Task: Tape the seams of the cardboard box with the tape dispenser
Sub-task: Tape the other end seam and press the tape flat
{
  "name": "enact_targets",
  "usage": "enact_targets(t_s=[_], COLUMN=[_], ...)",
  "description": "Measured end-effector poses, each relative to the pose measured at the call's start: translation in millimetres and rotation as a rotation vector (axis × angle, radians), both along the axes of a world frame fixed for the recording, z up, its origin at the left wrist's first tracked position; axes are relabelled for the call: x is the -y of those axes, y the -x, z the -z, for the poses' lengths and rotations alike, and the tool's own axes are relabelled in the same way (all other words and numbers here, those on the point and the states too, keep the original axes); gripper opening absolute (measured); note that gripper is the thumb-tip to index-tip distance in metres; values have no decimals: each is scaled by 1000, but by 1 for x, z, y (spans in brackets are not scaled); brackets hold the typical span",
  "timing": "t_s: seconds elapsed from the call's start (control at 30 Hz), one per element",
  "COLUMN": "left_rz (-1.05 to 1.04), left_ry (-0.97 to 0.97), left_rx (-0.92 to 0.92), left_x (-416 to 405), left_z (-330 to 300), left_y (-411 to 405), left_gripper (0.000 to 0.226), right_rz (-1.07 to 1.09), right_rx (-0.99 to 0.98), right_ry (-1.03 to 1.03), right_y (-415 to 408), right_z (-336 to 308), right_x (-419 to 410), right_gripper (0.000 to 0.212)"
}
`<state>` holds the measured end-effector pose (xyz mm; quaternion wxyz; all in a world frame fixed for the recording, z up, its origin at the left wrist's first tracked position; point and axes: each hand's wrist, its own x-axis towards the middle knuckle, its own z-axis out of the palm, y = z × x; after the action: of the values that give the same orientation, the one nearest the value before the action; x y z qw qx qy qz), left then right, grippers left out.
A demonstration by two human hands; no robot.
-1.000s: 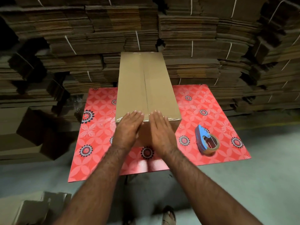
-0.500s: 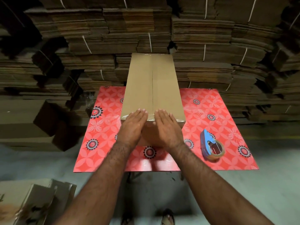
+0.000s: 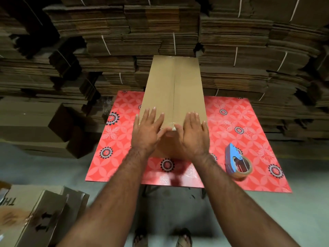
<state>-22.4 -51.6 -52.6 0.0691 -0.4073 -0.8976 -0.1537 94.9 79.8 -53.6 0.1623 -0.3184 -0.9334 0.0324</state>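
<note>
Stacked bundles of flattened cardboard (image 3: 142, 41) filled the whole background behind a tabletop (image 3: 249, 125) covered with a red flowered sheet. In the head view, the cardboard box (image 3: 173, 91) stood long and closed on this tabletop, its far end reaching toward the stacks and its near end toward the person. A seam ran down the middle of its top face, and shiny tape showed along the near top edge.

The left hand (image 3: 148, 131) lay flat over the near edge of the box, left of the seam, with fingers straight and spread, gripping nothing. The right hand (image 3: 193, 133) lay the same way right of the seam, fingers straight and together, also holding nothing. Both palms covered the near upper corner of the box.

The blue tape dispenser (image 3: 235, 162) with its brown roll lay on the tabletop to the right of the box, near the right forearm but apart from both hands. More folded boxes (image 3: 35, 214) lay on the floor, left of the tabletop.
</note>
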Motion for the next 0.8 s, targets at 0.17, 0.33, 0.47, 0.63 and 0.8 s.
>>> enact_targets(t_s=[0.17,0.33,0.47,0.63,0.8], left_rz=[55,223,51,-313,-380], left_ry=[40,-106,-201,-239,-270], left_rx=[-71,0,190,312,375], left_x=[11,26,19,-13,-6], left_z=[14,20,4,-5,2], left_y=[14,33,25,3,6], left_gripper=[68,61,76,86,85], right_rz=[9,-25,97,198,262], right_rx=[22,90,7,48,39], right_ry=[-88,-172,-32,122,66], right_y=[-5,-30,-16,36,33], right_z=[14,16,4,-7,5], right_x=[-5,-24,-7,26,20], right_gripper=[71,70,81,79,72])
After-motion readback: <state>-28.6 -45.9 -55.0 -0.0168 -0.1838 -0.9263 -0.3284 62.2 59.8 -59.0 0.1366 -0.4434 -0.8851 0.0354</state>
